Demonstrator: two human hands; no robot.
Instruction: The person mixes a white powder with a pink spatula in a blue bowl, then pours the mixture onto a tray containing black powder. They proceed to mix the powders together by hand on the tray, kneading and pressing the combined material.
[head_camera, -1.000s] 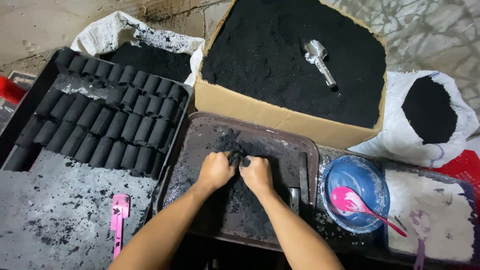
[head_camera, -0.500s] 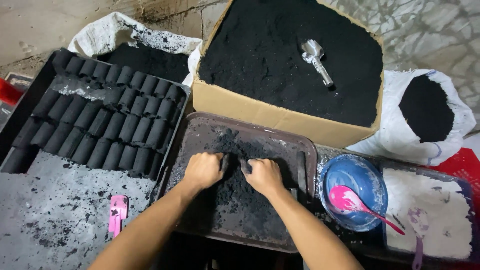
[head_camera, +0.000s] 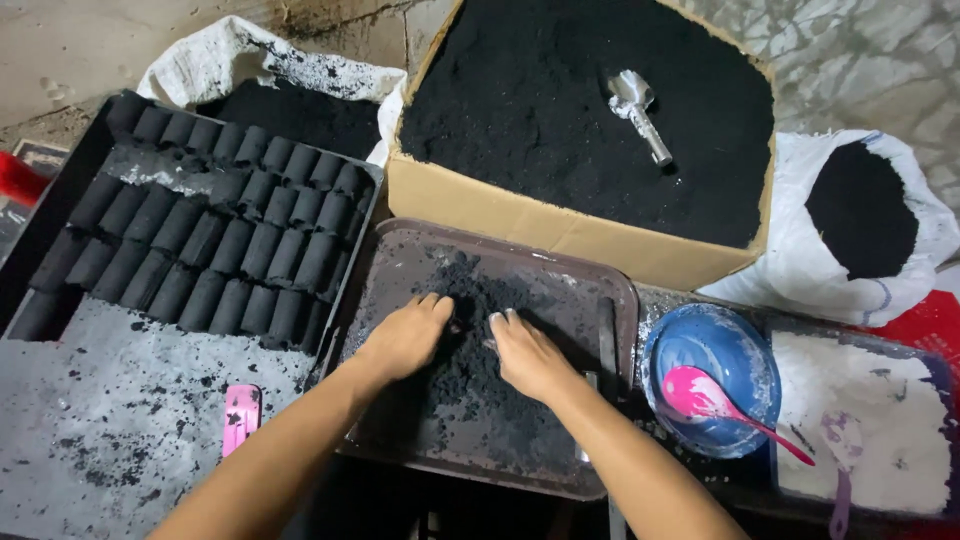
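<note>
1. Head view, nearest field — the left hand (head_camera: 405, 338) and the right hand (head_camera: 527, 355) lie palm-down on a heap of black powder (head_camera: 470, 330) spread over a brown tray (head_camera: 620, 300). Both are spread flat, fingers loosely extended and gripping nothing. The powder lies under and between the fingertips, which nearly meet at the middle of the heap.
2. Technique, as a judgement — gathering appears to go best with both palms kept low and drawn inward together, so that loose grains stay on the tray and do not spill over its rim.
3. Same depth, left: a pink flat tool (head_camera: 241, 415) rests on a dusty grey sheet, well apart from the left hand.
4. Same depth, right: a blue bowl (head_camera: 735, 350) holds a pink spoon (head_camera: 705, 398); beside it sits a tray of white powder (head_camera: 870, 430).
5. Middle field, left — rows of black cylinders (head_camera: 215, 245) fill a dark tray.
6. Far field: a cardboard box (head_camera: 560, 225) full of black powder holds a metal tool (head_camera: 637, 110); white sacks (head_camera: 900, 290) of black powder stand beside the box.
</note>
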